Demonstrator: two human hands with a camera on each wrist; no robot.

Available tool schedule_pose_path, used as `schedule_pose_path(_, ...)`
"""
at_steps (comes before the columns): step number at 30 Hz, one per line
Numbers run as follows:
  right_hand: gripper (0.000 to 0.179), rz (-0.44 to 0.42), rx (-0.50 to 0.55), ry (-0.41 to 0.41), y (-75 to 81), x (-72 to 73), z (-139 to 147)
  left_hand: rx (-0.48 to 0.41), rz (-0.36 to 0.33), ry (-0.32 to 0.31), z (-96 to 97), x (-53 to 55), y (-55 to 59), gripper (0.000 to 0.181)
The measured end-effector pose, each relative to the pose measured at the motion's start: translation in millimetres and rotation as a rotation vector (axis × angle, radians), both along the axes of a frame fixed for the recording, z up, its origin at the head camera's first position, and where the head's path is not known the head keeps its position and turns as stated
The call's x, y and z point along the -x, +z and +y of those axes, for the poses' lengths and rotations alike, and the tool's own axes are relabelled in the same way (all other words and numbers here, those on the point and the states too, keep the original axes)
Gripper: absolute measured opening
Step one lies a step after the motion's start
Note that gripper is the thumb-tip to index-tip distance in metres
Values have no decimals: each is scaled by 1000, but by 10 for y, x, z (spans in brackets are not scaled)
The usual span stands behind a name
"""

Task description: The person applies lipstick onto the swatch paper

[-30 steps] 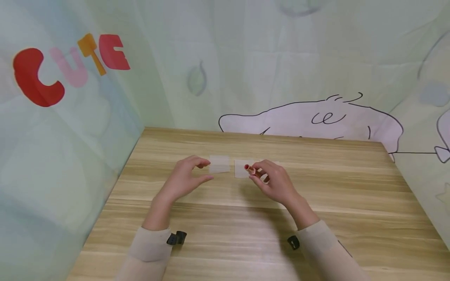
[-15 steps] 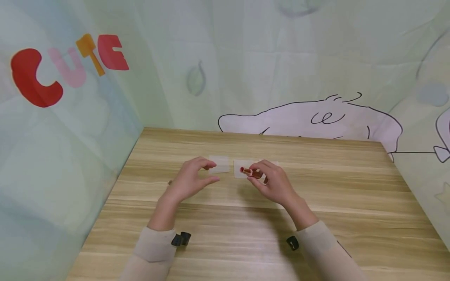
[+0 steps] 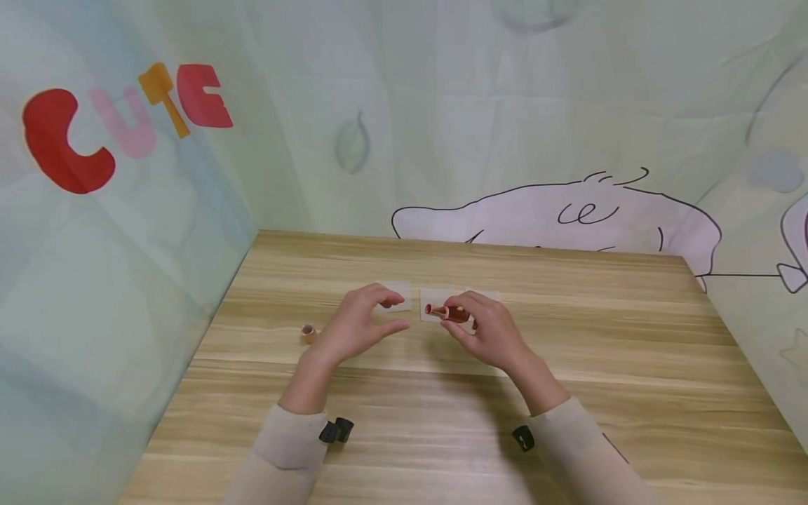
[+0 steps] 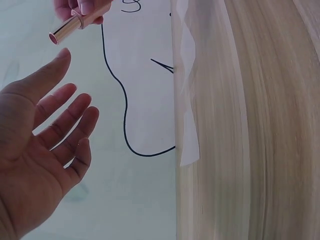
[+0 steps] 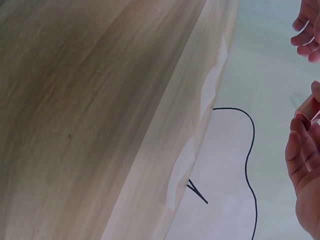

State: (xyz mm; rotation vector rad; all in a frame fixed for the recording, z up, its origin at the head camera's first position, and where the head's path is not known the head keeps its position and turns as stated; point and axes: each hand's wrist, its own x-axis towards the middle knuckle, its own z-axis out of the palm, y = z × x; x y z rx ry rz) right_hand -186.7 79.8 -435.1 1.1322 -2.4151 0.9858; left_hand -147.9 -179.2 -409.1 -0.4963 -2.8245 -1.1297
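In the head view my right hand (image 3: 495, 333) pinches a rose-gold lipstick tube (image 3: 457, 313) between thumb and fingers, its uncapped end pointing left. The left wrist view shows the tube's shiny round mouth (image 4: 59, 35) near my left thumb. My left hand (image 3: 355, 326) hovers left of the tube with thumb and fingers spread and nothing between them. A small rose-gold cap (image 3: 308, 333) stands on the table just left of the left hand. The right wrist view catches only part of the lipstick (image 5: 307, 109) beside the right fingers.
Several pale square papers lie in a row on the wood-grain table (image 3: 404, 435), among them a left one (image 3: 399, 293) and a right one (image 3: 491, 294). Behind the table hangs a printed cloth backdrop (image 3: 442, 126), which also covers the left side.
My left hand has moved right toward the lipstick, uncovering the cap on the table. The right hand has swung the lipstick's mouth further left and lower.
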Motion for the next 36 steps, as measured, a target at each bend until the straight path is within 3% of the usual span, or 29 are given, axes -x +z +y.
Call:
schedule_pose_path(14, 20, -22, 3, 54, -34, -7, -65, -43, -18, -60, 193, 18, -5, 40)
schedule_pose_path(27, 19, 29, 3, 85, -11, -25, -132, -60, 3, -110, 283, 27, -11, 33)
schedule_pose_path(36, 20, 88, 7, 96, -20, -32, -149, -34, 33, -120, 308, 9, -31, 16)
